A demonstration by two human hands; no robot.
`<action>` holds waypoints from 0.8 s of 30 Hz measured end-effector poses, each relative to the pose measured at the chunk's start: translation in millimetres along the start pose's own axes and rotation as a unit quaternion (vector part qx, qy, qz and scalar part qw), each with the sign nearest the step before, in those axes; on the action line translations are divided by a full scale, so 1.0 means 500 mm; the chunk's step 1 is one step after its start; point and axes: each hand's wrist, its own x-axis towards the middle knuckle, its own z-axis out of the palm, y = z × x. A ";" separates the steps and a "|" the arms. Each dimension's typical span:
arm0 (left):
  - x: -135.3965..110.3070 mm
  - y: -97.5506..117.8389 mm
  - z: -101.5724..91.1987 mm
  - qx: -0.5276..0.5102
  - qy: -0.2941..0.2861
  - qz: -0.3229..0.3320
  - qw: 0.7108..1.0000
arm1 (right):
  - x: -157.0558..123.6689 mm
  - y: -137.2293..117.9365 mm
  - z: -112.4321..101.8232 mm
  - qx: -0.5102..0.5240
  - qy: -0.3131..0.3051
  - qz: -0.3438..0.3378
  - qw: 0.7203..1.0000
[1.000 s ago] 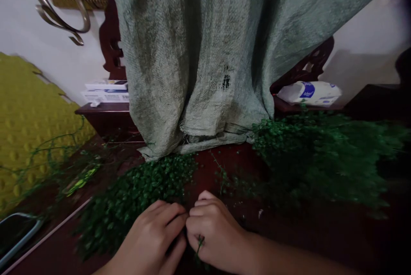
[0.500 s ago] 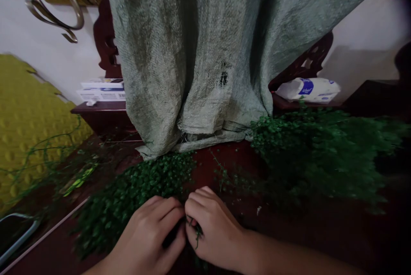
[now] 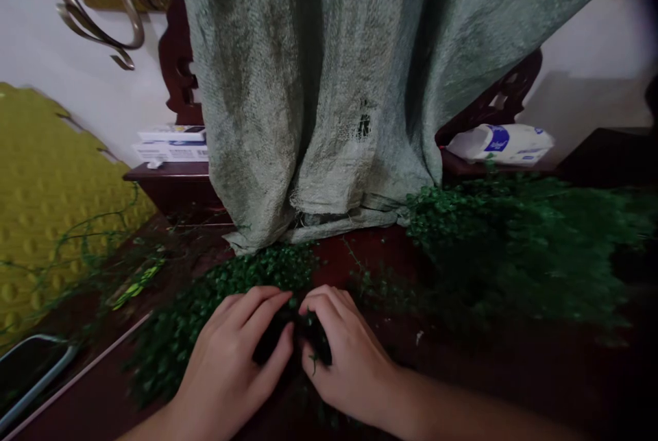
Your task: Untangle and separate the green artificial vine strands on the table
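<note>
My left hand (image 3: 234, 359) and my right hand (image 3: 344, 359) meet at the near edge of a dark red wooden table (image 3: 370, 259). Between their fingertips they pinch a small green leafy sprig (image 3: 308, 335). The left hand's fingers lie over a heap of small-leaved green sprigs (image 3: 205, 317). A larger, feathery pile of greenery (image 3: 514, 249) spreads to the right of the right hand, apart from it.
A grey-green woven sack (image 3: 329, 84) hangs down to the table behind the greenery. Bare green stems (image 3: 72, 249) lie at the left by a yellow padded surface (image 3: 46, 201). A phone (image 3: 31, 369) sits at the lower left. White packets (image 3: 498, 142) and boxes (image 3: 172, 142) rest on dark furniture behind.
Both hands have slid a little forward into the left heap. Their fingers have loosened from a tight pinch and now hold a fuller bit of sprig between them.
</note>
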 end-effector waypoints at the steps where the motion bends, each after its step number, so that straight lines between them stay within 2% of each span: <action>1: 0.000 0.000 -0.001 0.013 0.005 -0.004 1.000 | 0.000 0.000 0.000 0.006 0.003 0.002 1.000; 10: -0.012 0.001 0.014 0.053 -0.023 -0.014 0.998 | 0.002 0.006 0.001 0.028 0.002 0.010 1.000; 14: -0.016 -0.002 0.020 0.073 -0.015 -0.022 0.997 | 0.000 0.006 0.000 0.033 0.016 0.006 0.999; 18: -0.011 0.009 0.008 0.008 -0.030 -0.013 0.999 | -0.002 0.004 0.000 0.024 0.043 0.010 0.999; 24: -0.010 0.036 0.007 -0.100 -0.095 0.019 0.990 | -0.003 0.013 0.010 0.005 0.073 0.039 0.997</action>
